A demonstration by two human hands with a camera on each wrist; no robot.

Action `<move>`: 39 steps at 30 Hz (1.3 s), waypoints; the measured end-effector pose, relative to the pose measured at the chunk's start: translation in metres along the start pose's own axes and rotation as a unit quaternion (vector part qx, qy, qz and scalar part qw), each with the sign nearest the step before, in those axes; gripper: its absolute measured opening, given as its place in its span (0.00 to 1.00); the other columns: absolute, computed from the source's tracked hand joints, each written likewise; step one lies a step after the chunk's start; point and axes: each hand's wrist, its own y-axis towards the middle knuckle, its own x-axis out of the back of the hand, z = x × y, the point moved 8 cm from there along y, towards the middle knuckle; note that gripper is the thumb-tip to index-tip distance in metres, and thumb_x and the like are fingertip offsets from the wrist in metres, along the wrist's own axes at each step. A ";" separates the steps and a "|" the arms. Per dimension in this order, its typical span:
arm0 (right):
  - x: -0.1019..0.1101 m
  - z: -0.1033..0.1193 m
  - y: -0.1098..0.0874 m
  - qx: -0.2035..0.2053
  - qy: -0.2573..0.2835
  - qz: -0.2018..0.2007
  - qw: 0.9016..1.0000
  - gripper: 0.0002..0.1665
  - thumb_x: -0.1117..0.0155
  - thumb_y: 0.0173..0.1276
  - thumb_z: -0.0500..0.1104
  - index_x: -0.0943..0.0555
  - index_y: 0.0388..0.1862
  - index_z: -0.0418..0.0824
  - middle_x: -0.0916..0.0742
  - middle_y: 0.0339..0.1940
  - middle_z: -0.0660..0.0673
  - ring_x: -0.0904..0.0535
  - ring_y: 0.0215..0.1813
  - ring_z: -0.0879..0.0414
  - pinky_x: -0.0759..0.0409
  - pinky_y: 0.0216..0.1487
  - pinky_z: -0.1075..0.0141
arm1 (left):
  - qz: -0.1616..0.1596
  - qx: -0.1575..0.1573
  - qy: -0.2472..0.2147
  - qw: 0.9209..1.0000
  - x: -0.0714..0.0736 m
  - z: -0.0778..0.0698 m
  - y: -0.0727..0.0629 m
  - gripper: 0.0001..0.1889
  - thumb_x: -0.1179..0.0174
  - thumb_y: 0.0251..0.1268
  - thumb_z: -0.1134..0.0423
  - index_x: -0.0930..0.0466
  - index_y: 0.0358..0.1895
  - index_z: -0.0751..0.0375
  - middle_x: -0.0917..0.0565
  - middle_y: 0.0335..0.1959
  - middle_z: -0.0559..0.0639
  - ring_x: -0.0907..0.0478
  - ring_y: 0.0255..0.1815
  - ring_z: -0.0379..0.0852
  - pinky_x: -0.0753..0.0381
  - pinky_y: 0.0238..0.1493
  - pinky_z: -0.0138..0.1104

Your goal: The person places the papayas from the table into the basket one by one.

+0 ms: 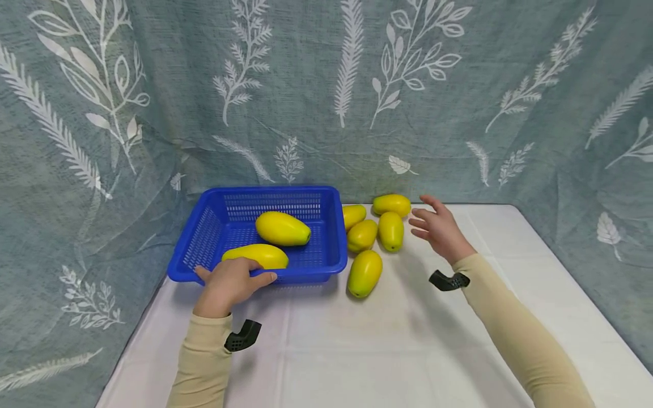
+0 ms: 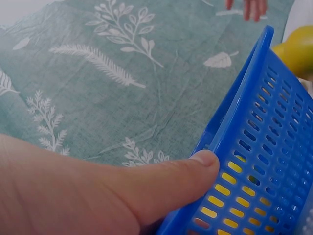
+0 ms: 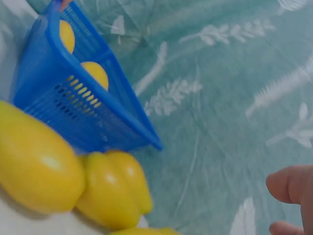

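My left hand (image 1: 229, 283) grips the near rim of a blue plastic basket (image 1: 334, 226), its thumb (image 2: 181, 183) on the outer wall and the fingers over the inside. Two yellow papayas lie in the basket: one papaya (image 1: 282, 229) in the middle, the other papaya (image 1: 265, 256) at the near wall, partly hidden by that hand. My right hand (image 1: 442, 231) is raised to the right of the loose papayas, fingers spread and holding nothing. Closest to it are a papaya (image 1: 391, 204) at the back and another papaya (image 1: 391, 231) just in front.
More yellow papayas lie beside the basket's right wall: one papaya (image 1: 354, 215) partly behind the rim, another papaya (image 1: 362, 235) in the cluster, and a papaya (image 1: 364, 273) nearer the front. A white cloth (image 1: 326, 351) covers the table. Behind it hangs a green leaf-patterned curtain (image 1: 306, 113).
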 end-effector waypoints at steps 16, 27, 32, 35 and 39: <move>0.001 -0.083 -0.028 -0.046 0.073 0.009 0.996 0.42 0.53 0.83 0.44 0.60 0.86 0.47 0.45 0.84 0.33 0.40 0.81 0.34 0.34 0.78 0.42 | 0.005 -0.002 -0.005 1.000 0.000 -0.001 -0.002 0.31 0.41 0.69 0.38 0.17 0.62 0.59 0.19 0.64 0.66 0.35 0.70 0.81 0.65 0.59 0.87; -0.039 -0.105 -0.032 -0.058 0.032 0.041 0.997 0.40 0.51 0.82 0.47 0.55 0.85 0.46 0.37 0.79 0.28 0.33 0.75 0.34 0.21 0.68 0.46 | 0.002 -0.003 -0.003 1.000 0.000 -0.001 -0.002 0.30 0.40 0.69 0.38 0.17 0.62 0.58 0.20 0.65 0.67 0.36 0.71 0.81 0.64 0.59 0.87; -0.058 -0.107 -0.029 -0.044 0.004 0.029 0.999 0.43 0.45 0.79 0.46 0.52 0.84 0.43 0.39 0.80 0.27 0.37 0.77 0.30 0.21 0.65 0.41 | 0.004 -0.005 -0.003 1.000 -0.001 0.000 -0.001 0.32 0.40 0.68 0.37 0.17 0.62 0.58 0.20 0.65 0.67 0.36 0.70 0.82 0.64 0.58 0.88; -0.068 -0.106 -0.027 -0.037 -0.036 0.009 0.999 0.45 0.39 0.75 0.48 0.48 0.83 0.44 0.40 0.80 0.27 0.32 0.74 0.31 0.14 0.57 0.48 | 0.002 -0.006 -0.004 1.000 -0.001 0.001 0.000 0.31 0.40 0.68 0.37 0.16 0.62 0.57 0.20 0.65 0.67 0.36 0.71 0.82 0.64 0.58 0.88; -0.078 -0.104 -0.025 -0.014 -0.132 -0.022 0.991 0.46 0.33 0.70 0.51 0.42 0.82 0.48 0.35 0.77 0.30 0.25 0.64 0.39 0.12 0.45 0.59 | -0.001 -0.007 -0.009 1.000 -0.002 0.001 0.000 0.28 0.40 0.69 0.39 0.15 0.61 0.56 0.19 0.64 0.66 0.35 0.71 0.81 0.65 0.58 0.88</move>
